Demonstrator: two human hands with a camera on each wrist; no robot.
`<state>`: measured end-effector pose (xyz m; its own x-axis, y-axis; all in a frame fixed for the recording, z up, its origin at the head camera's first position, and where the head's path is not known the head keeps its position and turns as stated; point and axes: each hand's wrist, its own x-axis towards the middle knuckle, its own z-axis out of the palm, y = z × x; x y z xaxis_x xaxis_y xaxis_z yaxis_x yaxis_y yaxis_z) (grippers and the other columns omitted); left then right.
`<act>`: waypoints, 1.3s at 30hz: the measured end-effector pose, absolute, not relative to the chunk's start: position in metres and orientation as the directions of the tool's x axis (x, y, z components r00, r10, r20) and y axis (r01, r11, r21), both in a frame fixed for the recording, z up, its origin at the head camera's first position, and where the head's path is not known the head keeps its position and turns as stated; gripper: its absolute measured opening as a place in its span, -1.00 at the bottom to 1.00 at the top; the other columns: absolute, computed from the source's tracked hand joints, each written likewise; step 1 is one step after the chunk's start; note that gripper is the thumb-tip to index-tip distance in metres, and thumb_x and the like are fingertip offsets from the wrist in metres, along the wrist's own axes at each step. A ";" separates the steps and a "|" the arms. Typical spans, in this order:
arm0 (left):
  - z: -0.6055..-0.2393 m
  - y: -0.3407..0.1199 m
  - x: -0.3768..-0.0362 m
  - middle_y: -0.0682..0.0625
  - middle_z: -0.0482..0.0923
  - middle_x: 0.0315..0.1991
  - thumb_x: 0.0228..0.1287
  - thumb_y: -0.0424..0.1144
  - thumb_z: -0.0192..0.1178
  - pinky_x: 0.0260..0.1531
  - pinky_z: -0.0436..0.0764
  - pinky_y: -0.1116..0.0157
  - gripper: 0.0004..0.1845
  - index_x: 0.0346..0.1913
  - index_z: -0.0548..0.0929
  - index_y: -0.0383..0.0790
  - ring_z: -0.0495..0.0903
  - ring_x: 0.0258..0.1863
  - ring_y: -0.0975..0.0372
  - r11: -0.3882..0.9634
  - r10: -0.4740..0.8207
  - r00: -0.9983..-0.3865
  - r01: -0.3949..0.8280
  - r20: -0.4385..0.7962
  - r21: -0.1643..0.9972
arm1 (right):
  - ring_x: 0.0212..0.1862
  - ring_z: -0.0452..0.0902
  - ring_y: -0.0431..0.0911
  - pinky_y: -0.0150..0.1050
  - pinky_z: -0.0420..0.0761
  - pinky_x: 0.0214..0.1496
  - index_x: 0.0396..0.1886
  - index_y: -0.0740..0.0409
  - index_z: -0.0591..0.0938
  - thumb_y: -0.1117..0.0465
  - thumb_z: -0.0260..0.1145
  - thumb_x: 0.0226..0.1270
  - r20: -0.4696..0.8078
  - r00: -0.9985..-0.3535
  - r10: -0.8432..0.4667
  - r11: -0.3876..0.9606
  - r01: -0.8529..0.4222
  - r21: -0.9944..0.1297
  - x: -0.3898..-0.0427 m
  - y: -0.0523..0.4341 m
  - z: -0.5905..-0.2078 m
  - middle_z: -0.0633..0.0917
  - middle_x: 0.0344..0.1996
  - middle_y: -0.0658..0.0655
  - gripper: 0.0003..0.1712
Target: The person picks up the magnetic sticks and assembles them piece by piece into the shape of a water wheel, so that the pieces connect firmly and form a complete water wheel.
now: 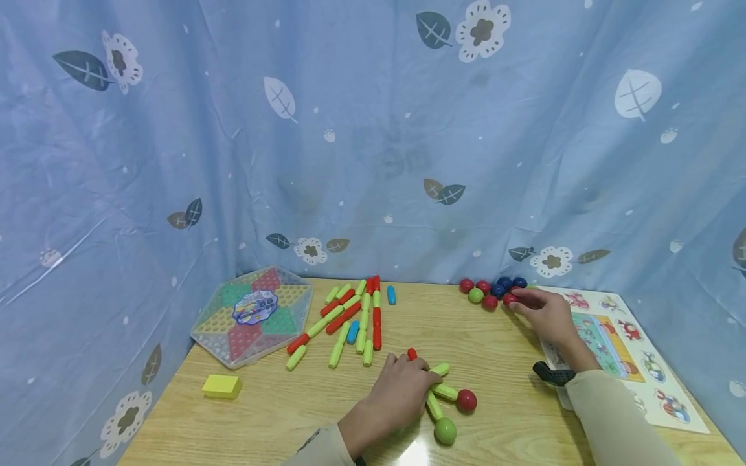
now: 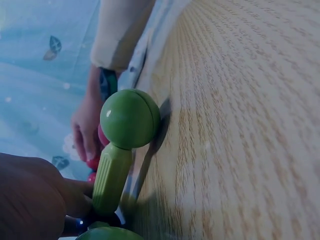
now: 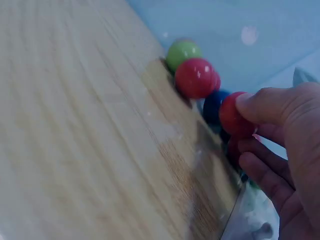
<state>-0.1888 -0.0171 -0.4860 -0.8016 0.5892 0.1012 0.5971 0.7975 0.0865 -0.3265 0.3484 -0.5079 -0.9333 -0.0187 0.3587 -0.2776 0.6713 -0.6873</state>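
My right hand [image 1: 550, 317] pinches a red ball [image 3: 236, 116] between thumb and fingers at the back right of the table. Close to it lies a cluster of balls: a green ball [image 1: 475, 295], several red ones and several dark blue ones [image 1: 504, 283]. Nearer the front, my left hand [image 1: 399, 391] holds a joined frame of ribbed yellow-green sticks and balls. From the frame, a stick [image 2: 111, 175] ends in a green ball [image 2: 131, 119], and another stick [image 1: 445, 391] ends in a red ball [image 1: 467, 400]. My left palm and fingers hide much of the frame's middle.
Loose yellow-green, red and blue sticks [image 1: 364, 317] lie at the back centre. A hexagonal clear game box [image 1: 201, 323] stands left, with a yellow block [image 1: 222, 386] before it. On the right lies an illustrated board [image 1: 670, 382]. A blue curtain [image 1: 373, 129] hangs behind.
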 end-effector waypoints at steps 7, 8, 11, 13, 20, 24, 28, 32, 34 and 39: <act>-0.484 -0.017 -0.188 0.15 0.76 0.05 0.58 -0.22 0.28 -0.15 0.41 0.21 -0.65 0.21 0.83 0.30 0.67 -0.07 0.18 0.798 0.587 -0.804 0.594 0.097 0.100 | -0.07 0.72 -0.48 -0.53 0.69 -0.05 0.20 0.16 0.81 0.16 0.49 0.55 0.308 -0.943 -0.127 0.517 -0.328 -0.790 -0.289 0.324 -0.504 0.86 0.05 0.23 -0.67; -0.484 -0.017 -0.188 0.14 0.76 0.06 0.59 -0.22 0.28 -0.15 0.40 0.21 -0.66 0.21 0.83 0.29 0.67 -0.07 0.18 0.798 0.585 -0.805 0.593 0.096 0.107 | -0.06 0.74 -0.46 -0.50 0.70 -0.04 0.19 0.16 0.81 0.21 0.49 0.55 0.292 -0.942 -0.166 0.484 -0.336 -0.808 -0.284 0.318 -0.505 0.86 0.05 0.21 -0.69; -0.484 -0.018 -0.188 0.14 0.76 0.07 0.60 -0.21 0.28 -0.15 0.39 0.21 -0.67 0.22 0.83 0.28 0.66 -0.08 0.18 0.798 0.583 -0.807 0.591 0.095 0.120 | 0.01 0.78 -0.33 -0.43 0.73 0.04 0.20 0.19 0.79 0.29 0.48 0.52 0.228 -0.924 -0.306 0.398 -0.342 -0.852 -0.272 0.301 -0.509 0.86 0.06 0.22 -0.68; -0.484 -0.018 -0.188 0.14 0.75 0.08 0.60 -0.20 0.28 -0.14 0.40 0.21 -0.68 0.22 0.83 0.27 0.65 -0.08 0.18 0.798 0.582 -0.808 0.589 0.094 0.125 | 0.03 0.80 -0.28 -0.40 0.74 0.07 0.21 0.21 0.78 0.31 0.49 0.49 0.194 -0.906 -0.377 0.385 -0.343 -0.857 -0.268 0.290 -0.512 0.85 0.07 0.24 -0.66; -0.486 -0.017 -0.188 0.13 0.75 0.07 0.60 -0.19 0.29 -0.17 0.39 0.21 -0.69 0.20 0.84 0.28 0.67 -0.09 0.17 0.795 0.587 -0.802 0.597 0.106 0.111 | 0.04 0.81 -0.22 -0.37 0.74 0.15 0.18 0.14 0.80 0.27 0.55 0.43 0.184 -0.844 -0.503 0.408 -0.420 -0.811 -0.261 0.261 -0.515 0.86 0.05 0.14 -0.64; -0.486 -0.017 -0.188 0.12 0.75 0.09 0.59 -0.19 0.30 -0.19 0.39 0.22 -0.70 0.18 0.85 0.27 0.67 -0.09 0.16 0.793 0.590 -0.799 0.601 0.114 0.102 | 0.06 0.81 -0.21 -0.32 0.76 0.17 0.18 0.12 0.80 0.27 0.54 0.45 0.225 -0.815 -0.535 0.365 -0.462 -0.808 -0.259 0.254 -0.518 0.86 0.04 0.12 -0.66; -0.486 -0.017 -0.189 0.11 0.75 0.15 0.59 -0.19 0.29 -0.19 0.40 0.22 -0.69 0.19 0.84 0.29 0.68 -0.09 0.13 0.791 0.597 -0.794 0.606 0.114 0.084 | 0.04 0.81 -0.21 -0.34 0.75 0.16 0.18 0.13 0.80 0.28 0.54 0.44 0.238 -0.813 -0.531 0.354 -0.468 -0.810 -0.259 0.253 -0.521 0.87 0.02 0.11 -0.65; -0.486 -0.017 -0.188 0.12 0.76 0.16 0.60 -0.17 0.28 -0.18 0.40 0.21 -0.69 0.20 0.83 0.30 0.68 -0.08 0.12 0.791 0.600 -0.794 0.607 0.093 0.078 | 0.02 0.82 -0.18 -0.34 0.76 0.13 0.18 0.17 0.79 0.30 0.54 0.43 0.243 -0.812 -0.532 0.340 -0.467 -0.817 -0.259 0.253 -0.523 0.87 0.01 0.13 -0.64; -0.486 -0.017 -0.188 0.13 0.76 0.17 0.60 -0.17 0.28 -0.18 0.41 0.21 -0.69 0.20 0.83 0.30 0.68 -0.08 0.13 0.792 0.598 -0.797 0.604 0.090 0.083 | 0.02 0.82 -0.17 -0.33 0.76 0.13 0.18 0.18 0.79 0.30 0.54 0.43 0.245 -0.810 -0.533 0.335 -0.467 -0.818 -0.259 0.253 -0.523 0.88 0.01 0.14 -0.64; -0.486 -0.016 -0.188 0.14 0.74 0.17 0.59 -0.19 0.30 -0.19 0.42 0.23 -0.69 0.19 0.83 0.28 0.66 -0.11 0.16 0.793 0.591 -0.799 0.601 0.109 0.103 | 0.03 0.82 -0.16 -0.35 0.75 0.14 0.19 0.18 0.78 0.27 0.54 0.44 0.230 -0.818 -0.528 0.337 -0.450 -0.827 -0.257 0.252 -0.521 0.88 0.02 0.12 -0.63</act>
<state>-0.1882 -0.0161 -0.4864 -0.7991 0.5912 0.1094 0.6007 0.7928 0.1032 -0.2570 0.2516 -0.5214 -0.8176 -0.5279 0.2298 -0.4501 0.3373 -0.8268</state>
